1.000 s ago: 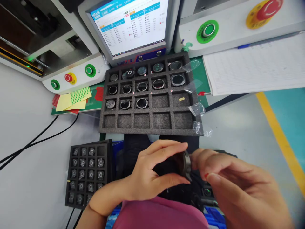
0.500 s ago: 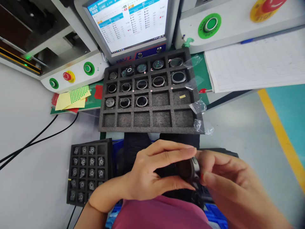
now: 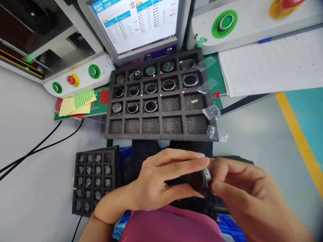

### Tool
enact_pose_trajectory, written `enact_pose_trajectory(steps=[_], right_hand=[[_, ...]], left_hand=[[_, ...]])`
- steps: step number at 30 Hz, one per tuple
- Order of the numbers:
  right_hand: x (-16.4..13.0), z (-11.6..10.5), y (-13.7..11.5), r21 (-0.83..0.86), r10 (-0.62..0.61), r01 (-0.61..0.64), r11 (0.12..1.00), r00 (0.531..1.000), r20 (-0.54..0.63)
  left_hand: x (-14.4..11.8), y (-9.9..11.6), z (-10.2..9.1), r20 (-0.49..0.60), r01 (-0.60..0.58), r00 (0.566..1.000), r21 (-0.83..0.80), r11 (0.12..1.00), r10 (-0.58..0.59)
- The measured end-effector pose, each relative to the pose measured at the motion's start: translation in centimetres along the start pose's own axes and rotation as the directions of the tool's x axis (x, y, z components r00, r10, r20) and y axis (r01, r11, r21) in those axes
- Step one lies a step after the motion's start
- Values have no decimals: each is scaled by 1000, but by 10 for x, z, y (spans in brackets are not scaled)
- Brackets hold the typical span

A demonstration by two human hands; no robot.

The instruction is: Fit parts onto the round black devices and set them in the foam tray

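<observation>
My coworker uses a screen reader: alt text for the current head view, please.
The left hand holds a round watch while the right hand pinches a small red piece near its rim. Beyond, a foam tray partly filled with watches lies before a monitor.

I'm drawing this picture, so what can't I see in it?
In the head view:
Round metal-edged thing: partly hidden by the left hand.
Red bit at the right hand: too tiny to tell.
Screen: writing too small, top cut off by the picture's edge.
Big red button: top edge cuts it.
</observation>
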State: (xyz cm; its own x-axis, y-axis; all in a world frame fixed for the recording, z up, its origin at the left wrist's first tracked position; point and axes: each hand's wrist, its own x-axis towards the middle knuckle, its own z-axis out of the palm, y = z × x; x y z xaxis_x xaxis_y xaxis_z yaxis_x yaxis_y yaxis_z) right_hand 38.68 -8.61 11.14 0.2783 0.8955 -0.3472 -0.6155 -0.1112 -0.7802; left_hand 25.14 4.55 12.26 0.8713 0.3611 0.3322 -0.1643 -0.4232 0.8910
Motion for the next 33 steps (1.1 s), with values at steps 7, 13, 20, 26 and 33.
enact_pose_trajectory(steps=[7, 13, 20, 26, 33], right_hand=[[1, 4, 0, 80, 92, -91, 993, 996, -9], [10, 16, 3, 291, 85, -92, 952, 996, 36], [20, 26, 4, 361, 114, -160, 919, 983, 144], [23, 18, 5, 272, -101, 133, 953, 987, -127], [15, 28, 9, 65, -257, 276, 959, 944, -207]], left_hand=[[-2, -4, -2, -18, -59, 998, 72, 996, 60], [-1, -6, -4, 10, -85, 996, 28, 996, 84], [-4, -11, -5, -23, -67, 997, -13, 998, 67], [-3, -8, 5, 7, 267, 935, -670, 693, -354], [-2, 13, 20, -27, 399, 854, -607, 687, -519]])
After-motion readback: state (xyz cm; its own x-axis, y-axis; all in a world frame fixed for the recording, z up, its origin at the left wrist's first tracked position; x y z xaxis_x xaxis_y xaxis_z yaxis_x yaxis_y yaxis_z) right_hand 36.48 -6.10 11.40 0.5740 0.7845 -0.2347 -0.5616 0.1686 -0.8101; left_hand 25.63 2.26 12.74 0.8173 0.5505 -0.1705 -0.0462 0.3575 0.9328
